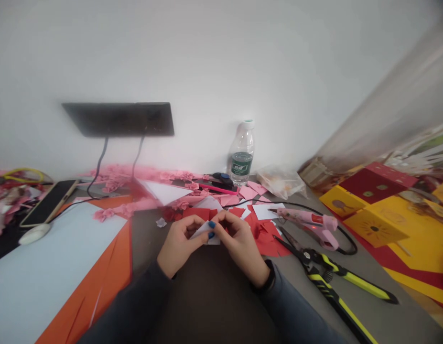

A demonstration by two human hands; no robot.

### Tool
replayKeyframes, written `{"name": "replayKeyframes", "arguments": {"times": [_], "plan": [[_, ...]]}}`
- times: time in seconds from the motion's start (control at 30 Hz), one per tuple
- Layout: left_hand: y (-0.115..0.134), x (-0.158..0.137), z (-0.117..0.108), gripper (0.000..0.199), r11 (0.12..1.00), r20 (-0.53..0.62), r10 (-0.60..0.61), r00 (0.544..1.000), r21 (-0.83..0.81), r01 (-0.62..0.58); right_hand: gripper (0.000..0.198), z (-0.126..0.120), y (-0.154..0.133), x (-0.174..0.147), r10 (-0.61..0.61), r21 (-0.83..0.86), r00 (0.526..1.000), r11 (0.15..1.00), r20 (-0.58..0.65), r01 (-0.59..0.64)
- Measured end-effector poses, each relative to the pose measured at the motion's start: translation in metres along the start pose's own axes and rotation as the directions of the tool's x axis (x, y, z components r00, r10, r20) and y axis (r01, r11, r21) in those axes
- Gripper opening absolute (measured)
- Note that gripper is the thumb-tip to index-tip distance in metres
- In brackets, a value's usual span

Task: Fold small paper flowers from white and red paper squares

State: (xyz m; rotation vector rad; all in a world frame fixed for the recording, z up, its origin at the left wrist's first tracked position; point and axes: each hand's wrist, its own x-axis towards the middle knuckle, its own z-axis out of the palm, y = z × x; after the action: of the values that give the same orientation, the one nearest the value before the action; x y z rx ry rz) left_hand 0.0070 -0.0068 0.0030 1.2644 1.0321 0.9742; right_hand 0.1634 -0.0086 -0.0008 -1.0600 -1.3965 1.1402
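Close together at the middle of the table, my left hand (pixel 183 241) and my right hand (pixel 241 243) pinch a small piece of white paper (pixel 203 231) between thumbs and fingertips. The paper looks folded, with a slanting edge; part of it is hidden behind my fingers. Just beyond my hands lie red paper pieces (pixel 266 234) and pink and white scraps. A small white paper flower (pixel 161 222) rests on the table left of my left hand.
Right of my hands lie a pink glue gun (pixel 310 220) with its cord and long-nosed pliers (pixel 307 258). A water bottle (pixel 242 155) stands by the wall. At left are white sheets (pixel 56 258), orange paper (pixel 110 258), a phone (pixel 49 203) and a mouse (pixel 35 234). Yellow-red boxes (pixel 377 229) stand right.
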Motion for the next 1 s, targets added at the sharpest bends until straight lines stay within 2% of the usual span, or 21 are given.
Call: {"name": "replayKeyframes", "arguments": {"times": [0.13, 0.23, 0.6, 0.77, 0.87, 1.0], "plan": [[-0.0011, 0.0027, -0.0039, 0.013, 0.999, -0.088, 0.032, 0.996, -0.025, -0.034, 0.025, -0.0021, -0.0001, 0.0012, -0.022, -0.009, 1.000, 1.000, 0.016, 0.023], [-0.0008, 0.0039, -0.0058, 0.015, 0.998, -0.134, 0.050, 0.990, -0.039, -0.055, 0.021, -0.0029, 0.0001, 0.0016, -0.020, -0.055, 0.998, 0.998, 0.067, 0.023], [-0.0043, 0.0036, -0.0056, 0.023, 0.961, -0.026, -0.080, 0.996, -0.266, 0.070, 0.019, -0.0083, -0.0050, 0.0040, -0.048, 0.072, 0.981, 0.997, 0.190, 0.035], [-0.0010, 0.0052, -0.0060, 0.025, 0.973, -0.006, -0.051, 0.999, -0.226, 0.049, 0.020, -0.0053, -0.0020, 0.0022, -0.063, 0.025, 0.988, 0.998, 0.139, 0.060], [0.0012, 0.0040, -0.0053, 0.024, 0.979, -0.006, -0.077, 0.997, -0.189, 0.074, 0.019, -0.0039, -0.0024, 0.0004, -0.062, -0.011, 0.987, 0.998, 0.150, 0.065], [0.0048, 0.0013, -0.0037, 0.029, 0.987, 0.031, -0.112, 0.993, -0.115, 0.115, 0.022, -0.0059, -0.0045, -0.0001, -0.073, -0.147, 0.977, 0.984, 0.199, 0.104]]}}
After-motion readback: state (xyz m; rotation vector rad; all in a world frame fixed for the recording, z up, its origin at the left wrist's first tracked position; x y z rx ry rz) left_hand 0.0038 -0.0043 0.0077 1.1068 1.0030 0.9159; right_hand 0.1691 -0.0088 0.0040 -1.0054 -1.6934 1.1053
